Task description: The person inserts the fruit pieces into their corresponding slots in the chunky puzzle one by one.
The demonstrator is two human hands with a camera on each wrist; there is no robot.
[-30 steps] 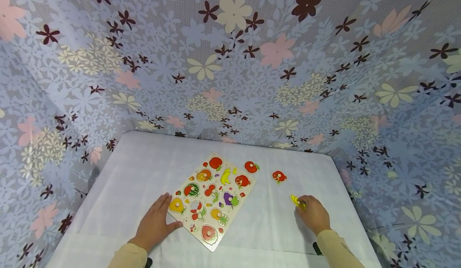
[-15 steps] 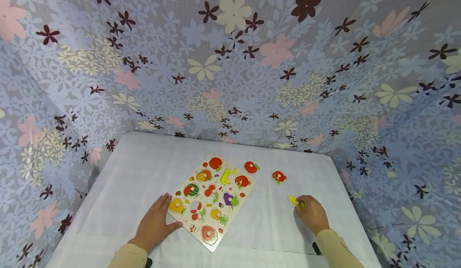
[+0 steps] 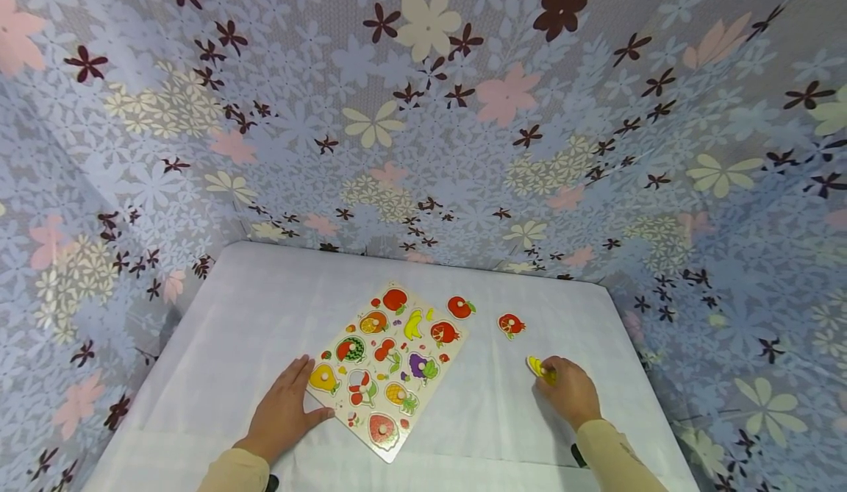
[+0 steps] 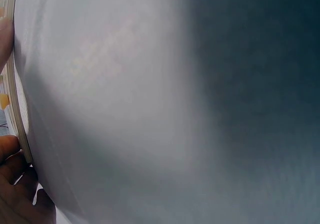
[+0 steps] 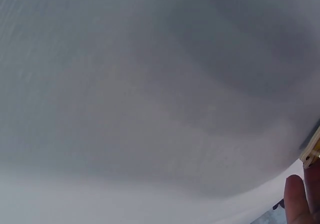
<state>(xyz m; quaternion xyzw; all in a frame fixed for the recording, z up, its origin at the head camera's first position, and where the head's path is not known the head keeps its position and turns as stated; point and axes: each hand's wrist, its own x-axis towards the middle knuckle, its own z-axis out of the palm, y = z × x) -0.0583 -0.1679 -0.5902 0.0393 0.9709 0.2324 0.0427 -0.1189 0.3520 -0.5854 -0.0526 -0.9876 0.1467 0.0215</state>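
Note:
In the head view my right hand (image 3: 570,390) pinches a yellow banana puzzle piece (image 3: 534,366) at the right of the table; the hand covers part of it. A corner of the piece's wooden edge (image 5: 311,153) shows by the fingertips in the right wrist view. My left hand (image 3: 283,412) rests beside the fruit puzzle board (image 3: 390,453), thumb and fingers touching its left edge. That board lies slanted and carries colourful fruit shapes, several with knobs. Its edge (image 4: 18,114) shows beside the left fingers in the left wrist view.
A red apple piece (image 3: 459,307) lies just off the board's upper right side. Farther right is a red pomegranate piece (image 3: 510,325). White cloth covers the table (image 3: 265,293), and flowered curtains (image 3: 423,154) stand behind and on both sides.
My right hand has shifted slightly left with the banana piece, which has turned a little. My left hand and the board stay where they were.

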